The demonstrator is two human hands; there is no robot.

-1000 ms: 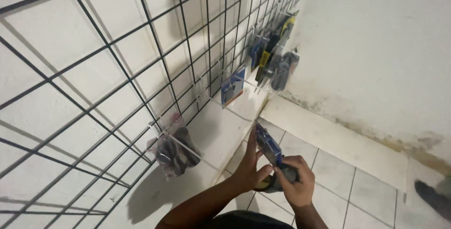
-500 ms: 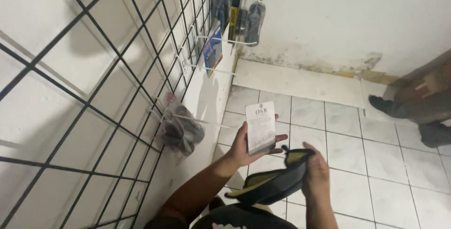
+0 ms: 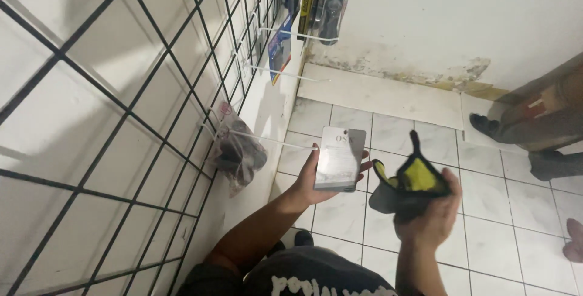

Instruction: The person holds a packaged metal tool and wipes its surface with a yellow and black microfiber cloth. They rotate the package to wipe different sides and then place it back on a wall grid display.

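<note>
Left hand now cradles the silvery card pack flat, turned face-up since a moment ago, right hand clenching black-yellow gloves beside it, above the tiled floor, near the wire grid.

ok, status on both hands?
Left hand holds grey card pack. Right hand grips black-yellow pouch. White hook beside card, apart.

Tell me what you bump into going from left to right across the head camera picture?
Black wire grid → clear bag on a hook → grey card in the left hand → black and yellow pouch in the right hand → another person's shoe.
</note>
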